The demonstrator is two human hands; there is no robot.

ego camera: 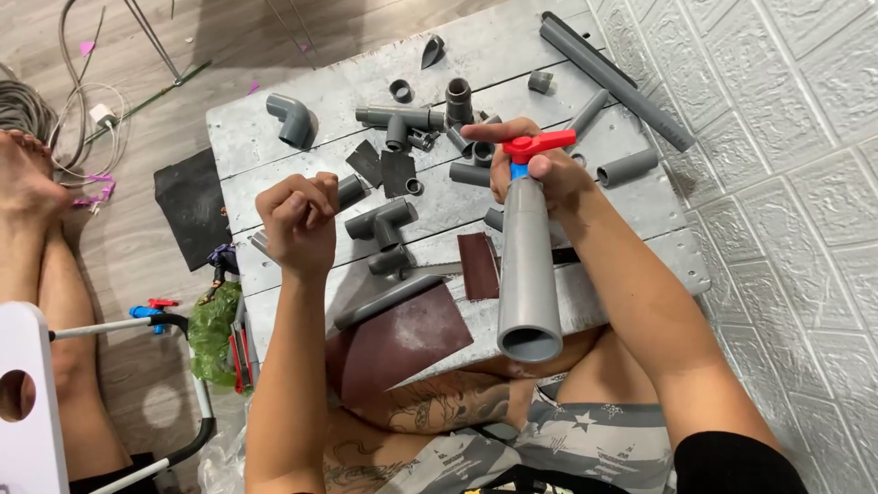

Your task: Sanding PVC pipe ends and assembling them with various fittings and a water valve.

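The right hand (pixel 535 169) is clamped on a grey pipe (pixel 529 265) with a red valve (pixel 540 144) already fitted on its far end, held above the desk (pixel 274 137). The left hand (pixel 297 215) is closed in a fist (empty, it seems). Many loose fittings (pixel 384 224) lie unjoined, so much assembly appears left.

and there's the grey pipe (pixel 529 274), wide and straight, open end toward the camera, tilted up off the grey board (pixel 274 137); at its far tip a valve (pixel 535 146) (blue body, red handle turned sideways).
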